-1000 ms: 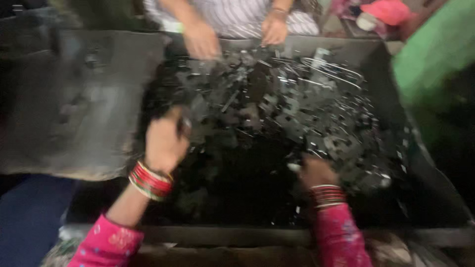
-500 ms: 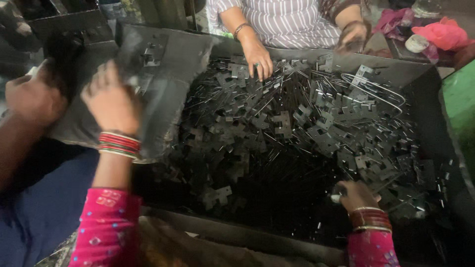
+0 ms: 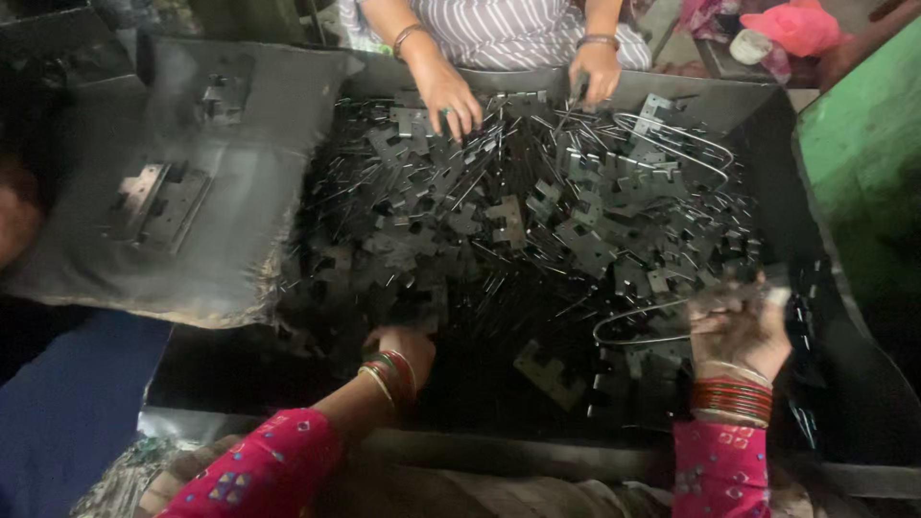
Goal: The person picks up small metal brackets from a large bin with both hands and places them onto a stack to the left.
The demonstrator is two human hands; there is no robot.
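Head view showed me mid-sorting: my left hand [image 3: 408, 347] dug, fingers curled, into the heap of dark metal stampings [image 3: 537, 221] in the tray [image 3: 844, 317], my right hand [image 3: 739, 326] gripped several, so next I needed a clean single pick.

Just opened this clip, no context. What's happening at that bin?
Two people work opposite sides of a big dark tray heaped with small flat notched metal plates and bent wire loops. The camera wearer's left hand is down in the pile at the near edge; the right hand is raised over it, gripping a few pieces. The person in the striped top across has both hands in the far side. A few plates lie on a grey sack at left.
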